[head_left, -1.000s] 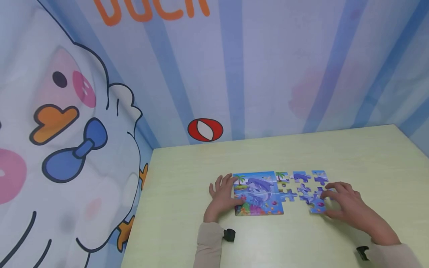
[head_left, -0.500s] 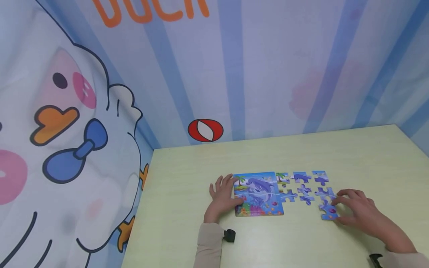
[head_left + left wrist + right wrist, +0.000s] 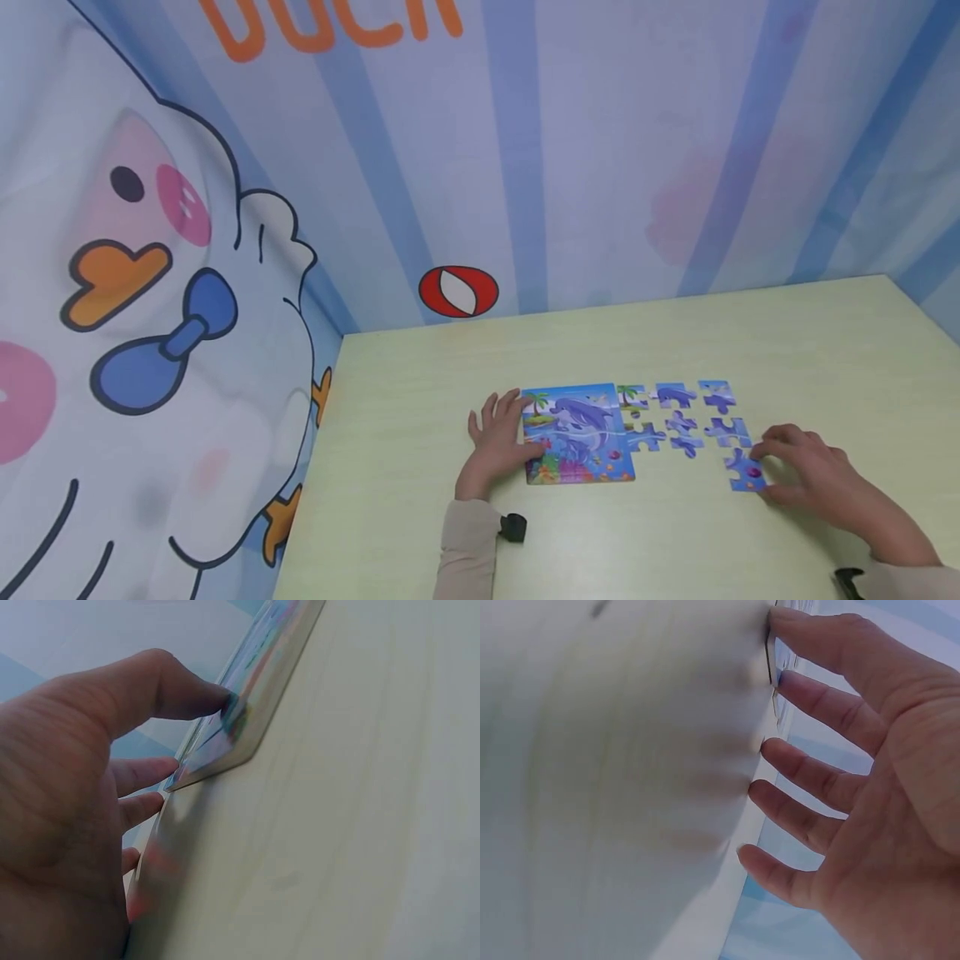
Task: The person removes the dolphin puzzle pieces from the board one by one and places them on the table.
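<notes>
In the head view, my left hand (image 3: pixel 497 440) rests at the left edge of a square dolphin puzzle picture (image 3: pixel 581 425). Its thumb (image 3: pixel 191 699) lies on the picture's face, and its spread fingers (image 3: pixel 142 776) reach the side edge. My right hand (image 3: pixel 813 475) pinches a blue corner puzzle piece (image 3: pixel 738 475) with a purple shell on it, thumb and index finger at its right side. In the right wrist view the other fingers (image 3: pixel 810 776) are spread, tips close over the table.
Right of the picture, several loose puzzle pieces lie in rows, among them a palm tree piece (image 3: pixel 632 398), a dolphin piece (image 3: pixel 675 395) and a sky piece (image 3: pixel 717 395). The pale wooden table (image 3: pixel 420 400) meets a striped cloth wall (image 3: pixel 600 167) behind.
My right hand has moved right and slightly toward me with the corner piece, away from the middle pieces. My left hand and the picture have stayed put.
</notes>
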Available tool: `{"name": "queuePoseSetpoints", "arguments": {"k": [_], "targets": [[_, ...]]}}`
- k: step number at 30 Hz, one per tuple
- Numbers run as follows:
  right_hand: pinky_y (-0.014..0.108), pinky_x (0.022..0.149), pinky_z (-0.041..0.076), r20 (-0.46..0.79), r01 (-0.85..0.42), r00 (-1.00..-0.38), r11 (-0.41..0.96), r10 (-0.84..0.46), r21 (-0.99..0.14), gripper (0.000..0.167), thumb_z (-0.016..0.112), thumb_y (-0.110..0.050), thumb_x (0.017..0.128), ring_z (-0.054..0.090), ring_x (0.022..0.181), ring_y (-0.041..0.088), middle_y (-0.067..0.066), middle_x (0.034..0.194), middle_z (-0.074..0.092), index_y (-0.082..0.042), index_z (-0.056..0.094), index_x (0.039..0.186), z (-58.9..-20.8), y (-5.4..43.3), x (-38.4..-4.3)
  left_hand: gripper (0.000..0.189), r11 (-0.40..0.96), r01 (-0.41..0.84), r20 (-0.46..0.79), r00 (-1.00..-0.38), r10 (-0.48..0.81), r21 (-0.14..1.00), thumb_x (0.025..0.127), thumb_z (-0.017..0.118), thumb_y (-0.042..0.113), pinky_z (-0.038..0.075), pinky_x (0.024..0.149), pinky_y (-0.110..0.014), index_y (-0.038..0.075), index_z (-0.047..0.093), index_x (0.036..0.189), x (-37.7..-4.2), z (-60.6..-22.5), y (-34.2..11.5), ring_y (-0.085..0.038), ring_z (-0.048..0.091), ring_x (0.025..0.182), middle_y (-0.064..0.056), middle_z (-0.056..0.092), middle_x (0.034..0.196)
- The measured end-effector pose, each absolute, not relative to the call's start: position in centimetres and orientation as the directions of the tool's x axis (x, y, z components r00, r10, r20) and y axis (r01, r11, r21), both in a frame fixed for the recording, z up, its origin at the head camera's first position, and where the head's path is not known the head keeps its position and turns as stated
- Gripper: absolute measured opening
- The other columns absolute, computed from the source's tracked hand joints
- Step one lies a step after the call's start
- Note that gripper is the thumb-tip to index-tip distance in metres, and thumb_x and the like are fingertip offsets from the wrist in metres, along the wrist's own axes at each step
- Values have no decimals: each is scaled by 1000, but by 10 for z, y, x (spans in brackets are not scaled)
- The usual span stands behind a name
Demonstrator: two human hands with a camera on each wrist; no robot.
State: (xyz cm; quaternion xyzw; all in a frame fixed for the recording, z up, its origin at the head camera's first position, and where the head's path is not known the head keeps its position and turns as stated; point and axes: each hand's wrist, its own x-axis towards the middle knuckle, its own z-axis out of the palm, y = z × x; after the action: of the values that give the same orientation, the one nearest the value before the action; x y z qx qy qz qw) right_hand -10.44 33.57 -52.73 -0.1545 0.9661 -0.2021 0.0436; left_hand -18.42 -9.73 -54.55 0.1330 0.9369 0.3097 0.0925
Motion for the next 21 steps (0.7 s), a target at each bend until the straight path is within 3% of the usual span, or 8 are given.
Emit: {"name": "queuePoseSetpoints", "arguments": {"k": [13,21], "targets": [[67,71,44,-23,-256,-956,872,-292,-418,40,88,-17,73,53,106,50,27,119,57,-6,71,107,-525,334,-106,74,770,200,-84,-946,312,606,86,73,36,-2,113,-69,14,45,150,-184,-547,-98,-37,9,151,-8,28,162],[69,78,41,-46,-204,-967,872,-250,-444,39,83,-15,80,49,110,53,31,122,55,-1,69,114,-510,316,-115,73,764,198,-84,-946,313,614,86,73,34,-3,113,-69,15,44,151,-183,-544,-97,-37,8,151,-8,27,163]]}}
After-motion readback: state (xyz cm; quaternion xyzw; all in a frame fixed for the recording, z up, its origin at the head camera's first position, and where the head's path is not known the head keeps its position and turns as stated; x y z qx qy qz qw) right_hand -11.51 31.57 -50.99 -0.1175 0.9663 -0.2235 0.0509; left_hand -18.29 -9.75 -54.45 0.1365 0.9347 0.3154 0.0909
